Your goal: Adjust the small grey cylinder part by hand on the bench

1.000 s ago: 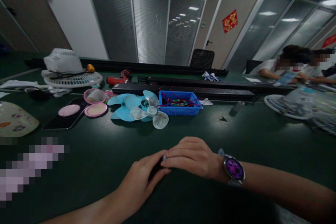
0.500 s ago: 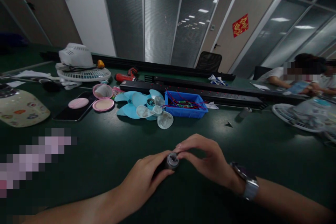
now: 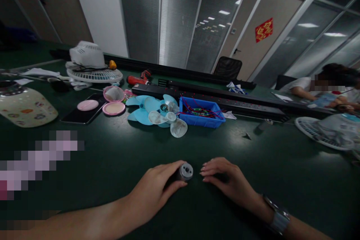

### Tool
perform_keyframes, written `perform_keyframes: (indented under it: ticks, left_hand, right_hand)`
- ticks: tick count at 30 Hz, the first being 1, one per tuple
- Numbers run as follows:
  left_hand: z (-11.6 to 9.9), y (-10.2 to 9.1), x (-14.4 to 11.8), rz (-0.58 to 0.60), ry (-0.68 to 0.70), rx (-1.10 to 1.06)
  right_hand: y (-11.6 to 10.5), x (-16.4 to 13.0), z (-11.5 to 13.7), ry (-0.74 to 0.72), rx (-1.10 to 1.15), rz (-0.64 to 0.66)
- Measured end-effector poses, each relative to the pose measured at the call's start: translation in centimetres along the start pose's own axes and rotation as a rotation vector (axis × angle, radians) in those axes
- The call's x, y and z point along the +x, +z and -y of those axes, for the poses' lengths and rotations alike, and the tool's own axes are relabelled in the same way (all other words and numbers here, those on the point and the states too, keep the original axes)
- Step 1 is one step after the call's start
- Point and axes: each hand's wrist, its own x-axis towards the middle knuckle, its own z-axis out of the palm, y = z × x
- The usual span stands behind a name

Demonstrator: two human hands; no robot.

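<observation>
**Right hand comes off the motor**

Head view: the left hand (image 3: 157, 187) lies on the green table (image 3: 112, 157), its thumb and fingers curled round a small grey motor (image 3: 186, 171), whose round end faces the camera. The motor sits low on the table, well short of the blue bin (image 3: 201, 117), and only the left hand grips it.

The change is on the other side. Half a second ago the right hand (image 3: 225, 180) had its fingertips on the motor's end; a second ago it lay over the left hand, hiding the part. Now it rests on the table just right of the motor, apart from it, its fingers loosely bent, close together and holding nothing. A watch (image 3: 278, 219) sits on that wrist. By my reading the two-handed fiddling has paused and the motor is held steady by one hand alone.

Left of the bin lie pale blue fan blades (image 3: 146, 110) with a clear blade set (image 3: 168, 122) on top. Further left of the bin are a pink compact (image 3: 114, 101), a phone (image 3: 83, 112) and a white fan (image 3: 91, 65). Red wires fill the bin. Behind the bin runs a long black rail (image 3: 225, 101), and a red drill (image 3: 139, 78) lies behind and to the left of it. Far to the right of the bin a co-worker (image 3: 320, 88) sits at the table, near another fan grille (image 3: 323, 135).
</observation>
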Motion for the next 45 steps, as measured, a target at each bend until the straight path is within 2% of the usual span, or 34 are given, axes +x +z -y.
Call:
perform_keyframes:
  ticks: [4,8,11,15,27,36,40,45]
  left_hand:
    - [0.0,0.0,0.0,0.009,-0.006,-0.013]
    - [0.2,0.1,-0.1,-0.003,0.015,-0.035]
    - [0.1,0.1,-0.1,-0.01,0.027,-0.051]
    - [0.0,0.0,-0.1,0.003,0.014,-0.053]
    - [-0.2,-0.2,0.2,0.003,0.042,-0.096]
    - [0.3,0.3,0.0,-0.026,0.047,-0.068]
    - [0.2,0.2,0.3,-0.028,0.042,-0.053]
    - [-1.0,-0.1,0.7,-0.006,0.039,-0.054]
  right_hand:
    - [-0.5,0.9,0.8,-0.024,0.017,-0.094]
    - [-1.2,3.1,3.1,-0.109,0.083,-0.186]
    - [-0.8,4.8,4.8,-0.196,0.121,-0.173]
    - [0.2,5.8,5.5,-0.226,0.086,-0.114]
    - [0.8,5.3,5.1,-0.171,0.071,-0.11]
    - [2.3,4.6,5.2,-0.001,0.196,-0.204]
    - [2.6,4.4,5.8,0.08,0.174,-0.22]
    - [2.8,4.2,7.4,0.13,0.118,-0.23]
